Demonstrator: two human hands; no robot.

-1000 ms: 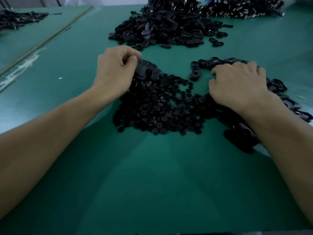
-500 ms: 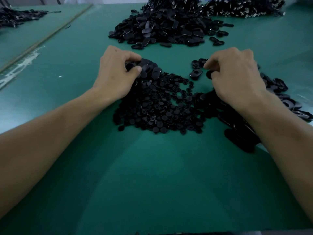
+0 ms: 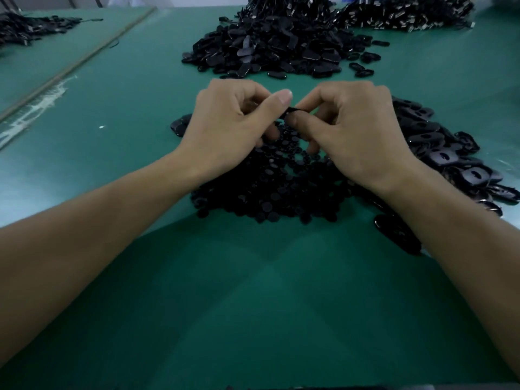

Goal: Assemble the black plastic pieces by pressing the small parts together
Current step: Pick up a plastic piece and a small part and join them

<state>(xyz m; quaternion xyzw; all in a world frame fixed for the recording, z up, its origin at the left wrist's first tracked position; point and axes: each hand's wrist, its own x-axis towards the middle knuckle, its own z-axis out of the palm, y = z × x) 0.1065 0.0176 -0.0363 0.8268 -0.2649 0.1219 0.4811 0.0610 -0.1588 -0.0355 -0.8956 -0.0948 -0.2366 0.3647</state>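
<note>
Coming together from apart, the left hand (image 3: pixel 225 128) and right hand (image 3: pixel 354 130) both pinched one piece (image 3: pixel 292 110) over the pile (image 3: pixel 267 192); pressing had seemingly begun

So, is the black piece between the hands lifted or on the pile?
Lifted: the left hand and right hand pinch the black piece above the small-parts pile.

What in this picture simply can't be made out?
Head view:
- black piece, pinched by left hand and right hand: mostly covered by fingers; whether its parts are joined is unclear.
- far pile: cut off by the top edge.
- small parts pile: partly hidden under both hands.
</note>
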